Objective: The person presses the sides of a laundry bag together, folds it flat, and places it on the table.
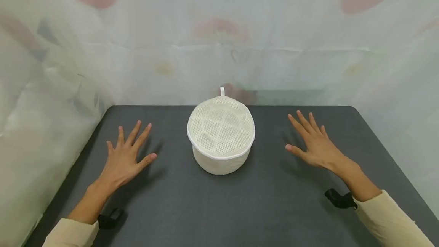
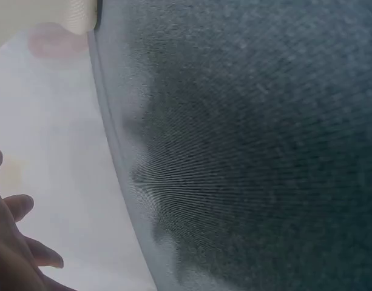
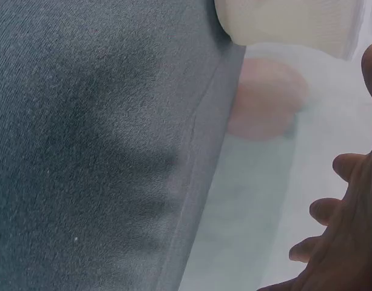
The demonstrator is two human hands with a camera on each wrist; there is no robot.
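Note:
A round white mesh pouch [image 1: 221, 136] with a small loop at its back stands in the middle of the dark grey table [image 1: 219, 209]. My left hand [image 1: 127, 155] hovers just above the table to the pouch's left, fingers spread and straight, holding nothing. My right hand [image 1: 310, 140] is held the same way to the pouch's right, palm down and empty. In the left wrist view only a few fingertips [image 2: 19, 206] show at the lower left. The right wrist view shows the hand's fingers [image 3: 337, 224] and the pouch's side [image 3: 289, 24] at the top.
A pale printed cloth [image 1: 219, 41] hangs behind the table and along both sides. The table's far edge [image 1: 226, 106] lies just behind the pouch. Black wrist straps [image 1: 337, 197] sit at both cream sleeves.

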